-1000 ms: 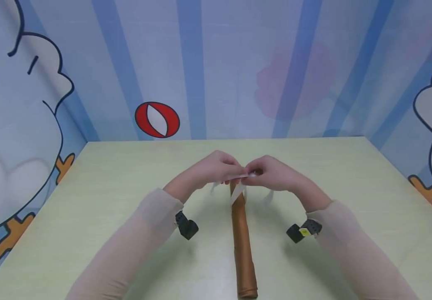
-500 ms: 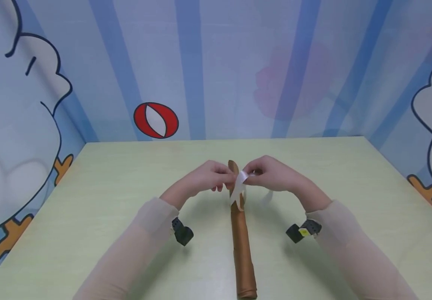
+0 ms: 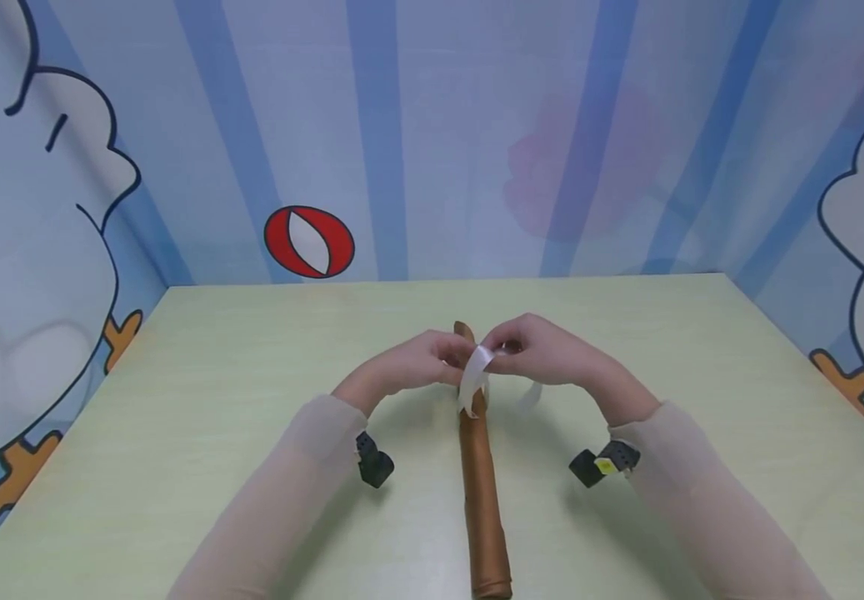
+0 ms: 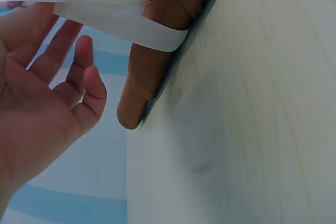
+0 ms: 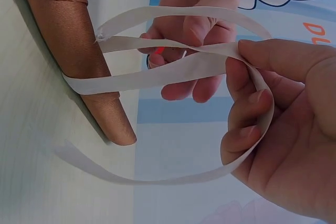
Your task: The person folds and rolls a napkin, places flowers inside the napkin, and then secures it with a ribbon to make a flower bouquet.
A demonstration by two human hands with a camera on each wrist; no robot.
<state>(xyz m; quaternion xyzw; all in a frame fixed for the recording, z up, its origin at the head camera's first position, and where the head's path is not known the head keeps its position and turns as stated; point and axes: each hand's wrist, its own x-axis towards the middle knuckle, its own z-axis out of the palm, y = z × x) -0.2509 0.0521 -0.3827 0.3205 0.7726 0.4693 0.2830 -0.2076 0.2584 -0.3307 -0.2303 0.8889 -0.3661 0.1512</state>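
Note:
A long brown roll of shiny cloth (image 3: 486, 508) lies on the table, pointing away from me. A white ribbon (image 3: 473, 379) loops round it near its far end, as the left wrist view also shows at the ribbon band (image 4: 157, 34). My right hand (image 3: 544, 350) pinches the ribbon between thumb and index finger, right of the roll; one tail (image 5: 157, 182) hangs beneath that hand. My left hand (image 3: 420, 360) is at the ribbon from the left, its thumb and index finger apart around the strands and its other fingers (image 4: 81, 69) loosely bent. Whether it touches the ribbon is partly hidden.
The pale wooden table (image 3: 252, 417) ends at a blue striped backdrop (image 3: 446, 150) with printed cartoon figures. A small black camera (image 3: 375, 467) sits on the left wrist and another camera (image 3: 604, 462) on the right.
My left hand let go of the ribbon end and drew back to the left; the end dropped over the roll. Then it came back to the ribbon. The right hand kept its pinch.

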